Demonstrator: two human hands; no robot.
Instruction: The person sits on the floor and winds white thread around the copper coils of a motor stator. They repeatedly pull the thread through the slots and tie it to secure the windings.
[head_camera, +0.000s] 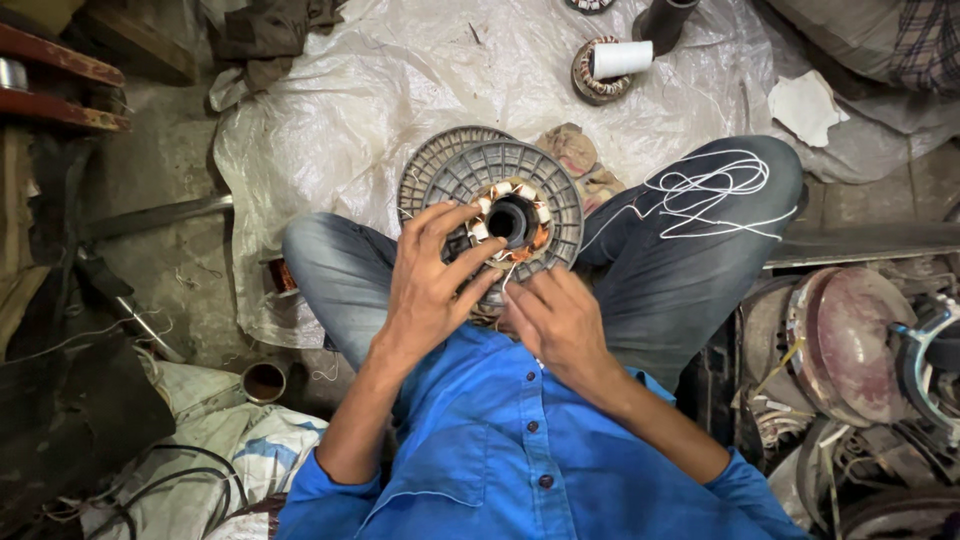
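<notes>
Tying off the stator (505, 215) coils.
Left hand (425, 290) grips its rim, fingers spread; right hand (560, 325) pinches thread (507, 280) below it; several coils already taped, lacing unfinished.

— What is that round thing?
— A grey motor part (505, 215), ribbed like a wheel, standing tilted on the lap. Copper coils with white tape ring its dark middle hole. A thin white thread (700, 195) trails off it.

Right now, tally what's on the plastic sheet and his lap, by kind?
Ribbed grey motor housing with copper windings: 1
Wound stators farther back: 1
White thread spools: 1
Loose white thread tangles: 1
Crumpled cloths: 1
Total: 5
</notes>
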